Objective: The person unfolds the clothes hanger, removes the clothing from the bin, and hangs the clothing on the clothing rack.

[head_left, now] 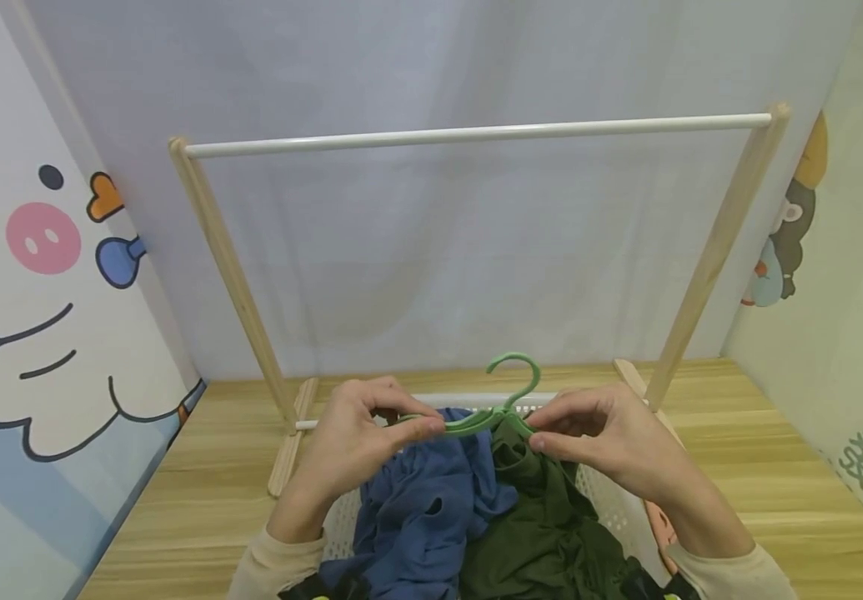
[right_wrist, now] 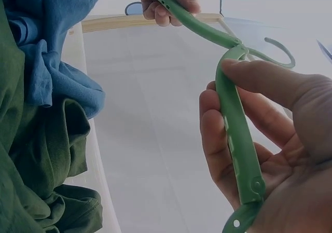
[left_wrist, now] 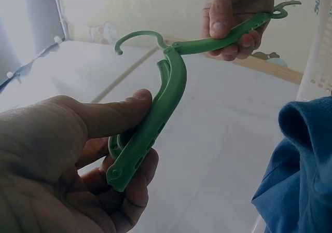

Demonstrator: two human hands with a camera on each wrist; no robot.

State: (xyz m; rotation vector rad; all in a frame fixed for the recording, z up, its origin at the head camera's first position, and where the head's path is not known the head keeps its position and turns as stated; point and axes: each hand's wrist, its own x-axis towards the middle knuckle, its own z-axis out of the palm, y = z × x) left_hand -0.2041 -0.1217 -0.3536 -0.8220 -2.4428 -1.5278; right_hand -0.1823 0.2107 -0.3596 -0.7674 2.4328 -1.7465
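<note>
A green folding hanger (head_left: 515, 373) is held up between both hands, its hook pointing upward. My left hand (head_left: 359, 429) pinches one arm of the hanger (left_wrist: 168, 95) between thumb and fingers; in the left wrist view that arm has a second piece folded along it. My right hand (head_left: 614, 433) grips the other arm (right_wrist: 236, 124), and a jointed end piece (right_wrist: 243, 220) angles off below the fingers. Under the hands lie a blue garment (head_left: 423, 508) and a dark green garment (head_left: 544, 533), heaped in a white perforated basket (head_left: 614, 504).
Behind the basket stands a rack with a white top rail (head_left: 476, 133) and wooden posts (head_left: 232, 275) on a wood-grain table (head_left: 191, 492). A cartoon-printed panel (head_left: 33, 333) is at the left, another panel (head_left: 844, 350) at the right. Pale cloth (head_left: 371, 67) hangs at the back.
</note>
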